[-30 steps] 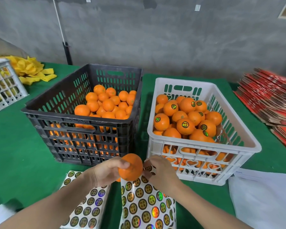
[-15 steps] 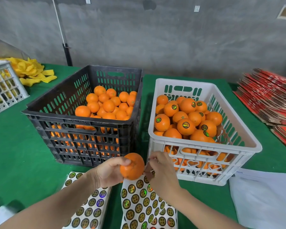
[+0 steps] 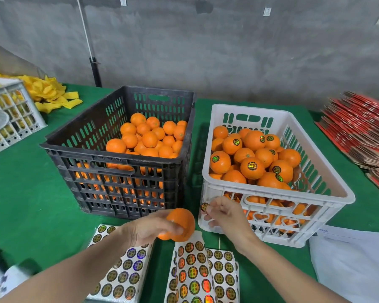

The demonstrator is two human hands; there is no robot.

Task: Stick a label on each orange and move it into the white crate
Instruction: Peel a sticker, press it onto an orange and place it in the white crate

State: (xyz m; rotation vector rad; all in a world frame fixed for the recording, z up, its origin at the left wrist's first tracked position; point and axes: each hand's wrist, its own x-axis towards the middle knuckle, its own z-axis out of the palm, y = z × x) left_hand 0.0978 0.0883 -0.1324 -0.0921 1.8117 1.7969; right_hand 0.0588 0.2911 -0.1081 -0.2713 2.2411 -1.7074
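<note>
I'm pinching the label (image 3: 204, 207), just lifted off the sticker sheet (image 3: 193, 270), in my right hand (image 3: 225, 215) beside the orange (image 3: 182, 221) my left hand (image 3: 149, 228) is gripping near the white crate (image 3: 315, 196), so sticking's next.

Ahead of me rises a bare grey concrete wall (image 3: 228, 51), mottled with darker patches (the light on it falls flat and soft). A thin black pole (image 3: 95, 72) stands against its foot, a white cord (image 3: 84, 25) runs up from it, and small white tags (image 3: 267, 11) are stuck high up. My worktop (image 3: 26, 204) is covered in green cloth. At its far left lies a heap of yellow foam strips (image 3: 50, 92). Along the right edge are stacks of flattened red cartons (image 3: 359, 132), with white paper sheets (image 3: 354, 265) nearer me.
</note>
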